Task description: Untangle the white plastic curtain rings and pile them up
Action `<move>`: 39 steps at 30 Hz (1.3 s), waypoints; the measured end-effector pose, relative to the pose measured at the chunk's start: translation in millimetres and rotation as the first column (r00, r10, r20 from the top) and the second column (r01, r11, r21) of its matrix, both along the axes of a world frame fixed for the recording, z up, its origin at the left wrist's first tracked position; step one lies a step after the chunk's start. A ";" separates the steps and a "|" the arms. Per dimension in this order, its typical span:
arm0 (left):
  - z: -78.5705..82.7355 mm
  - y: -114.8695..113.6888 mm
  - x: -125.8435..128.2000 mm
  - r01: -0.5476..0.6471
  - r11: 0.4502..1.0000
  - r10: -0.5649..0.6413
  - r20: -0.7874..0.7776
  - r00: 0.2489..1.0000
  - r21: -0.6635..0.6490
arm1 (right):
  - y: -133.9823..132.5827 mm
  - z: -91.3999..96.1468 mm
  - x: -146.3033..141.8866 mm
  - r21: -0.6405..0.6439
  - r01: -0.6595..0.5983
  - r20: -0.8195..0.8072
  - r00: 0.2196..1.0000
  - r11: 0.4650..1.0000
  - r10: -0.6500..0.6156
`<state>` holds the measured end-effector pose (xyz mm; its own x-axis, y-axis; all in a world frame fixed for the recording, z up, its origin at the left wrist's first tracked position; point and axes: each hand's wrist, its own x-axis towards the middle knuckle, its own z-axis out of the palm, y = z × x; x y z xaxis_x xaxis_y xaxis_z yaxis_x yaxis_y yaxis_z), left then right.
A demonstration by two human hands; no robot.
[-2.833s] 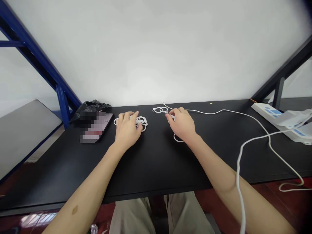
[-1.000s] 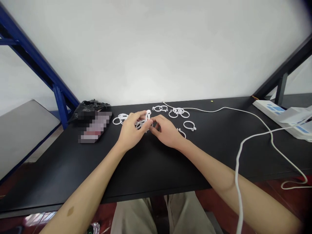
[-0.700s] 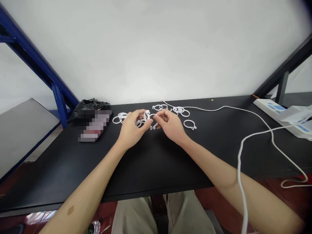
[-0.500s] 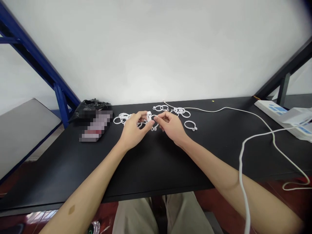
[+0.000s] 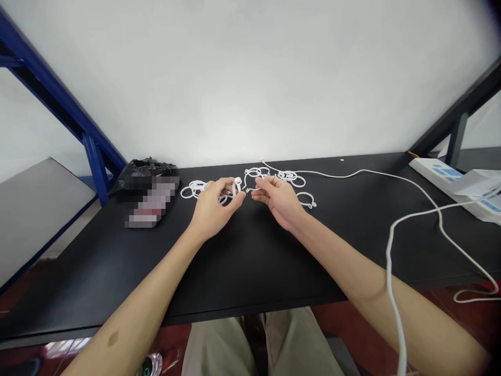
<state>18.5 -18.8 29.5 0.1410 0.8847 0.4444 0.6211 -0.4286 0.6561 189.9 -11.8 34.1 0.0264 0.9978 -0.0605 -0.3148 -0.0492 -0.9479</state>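
Note:
My left hand (image 5: 211, 211) pinches a white curtain ring (image 5: 237, 185) between thumb and fingers, seen nearly edge-on. Close beside it on the right, my right hand (image 5: 282, 202) has thumb and fingertips closed on another white curtain ring (image 5: 246, 180), turned so its curve faces left, a small eyelet near its lower end. Fingers hide part of each ring. Behind my left hand lies a cluster of white rings (image 5: 191, 190). Beyond my right hand sit more rings (image 5: 287, 176), and one single ring (image 5: 307, 195) lies partly covered by that hand.
A black plastic bag (image 5: 144, 171) and a blurred-out package (image 5: 153, 202) lie at left on the black table (image 5: 250, 271). A white cable (image 5: 364, 173) runs across the right side and over my right forearm. White-and-blue boxes (image 5: 450, 177) stand at far right. Blue frame bars rise at left.
The ring in my right hand has turned and its eyelet end has swung up. My right hand has opened its grip angle slightly, and the ring in my left hand has tilted.

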 end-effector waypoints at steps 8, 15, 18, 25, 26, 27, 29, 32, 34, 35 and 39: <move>-0.8 3.9 -5.3 -0.044 0.976 0.092 -0.220 0.971 0.213 | 2.4 -9.0 15.5 0.327 -0.010 0.887 0.347 0.945 -0.303; -4.4 4.0 -3.9 0.029 0.977 0.029 -0.266 0.964 0.211 | -8.2 -3.4 9.3 0.513 -0.255 0.807 0.469 0.820 -0.359; -3.9 2.0 -2.4 0.113 0.976 -0.054 -0.301 0.952 0.185 | -12.1 -1.7 4.5 0.521 -0.368 0.778 0.576 0.770 -0.250; -4.6 -0.2 0.2 0.192 0.965 -0.131 -0.305 0.943 0.180 | -12.1 -2.0 2.5 0.463 -0.335 0.700 0.706 0.820 -0.107; -4.8 -0.2 0.4 0.195 0.964 -0.133 -0.308 0.942 0.180 | -12.1 -2.1 2.4 0.457 -0.330 0.692 0.716 0.826 -0.097; -5.0 -0.2 0.6 0.197 0.964 -0.134 -0.312 0.941 0.179 | -12.0 -2.2 2.4 0.454 -0.327 0.685 0.723 0.829 -0.089; -5.3 0.6 0.3 0.185 0.966 -0.120 -0.319 0.940 0.181 | -11.1 -1.8 2.9 0.441 -0.322 0.684 0.725 0.838 -0.082; -5.6 4.0 -3.3 0.065 0.972 0.008 -0.310 0.951 0.226 | -7.0 0.4 7.4 0.426 -0.231 0.707 0.688 0.875 -0.162; -6.2 7.7 -8.5 -0.093 0.962 0.170 -0.295 0.940 0.258 | -2.6 1.6 13.2 0.421 -0.124 0.756 0.595 0.898 -0.272; -6.6 9.6 -11.5 -0.170 0.950 0.246 -0.293 0.924 0.262 | -0.3 1.5 16.6 0.417 -0.079 0.791 0.522 0.905 -0.319; -9.3 14.8 -20.7 -0.301 0.923 0.368 -0.314 0.875 0.241 | 6.1 -5.4 26.9 0.326 -0.064 0.930 0.201 0.943 -0.308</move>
<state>-2.2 -4.0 20.3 0.0252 0.8161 0.5774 0.9209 -0.2438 0.3043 216.8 -5.7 28.6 0.0004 0.9406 0.3396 0.8666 0.1691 -0.4695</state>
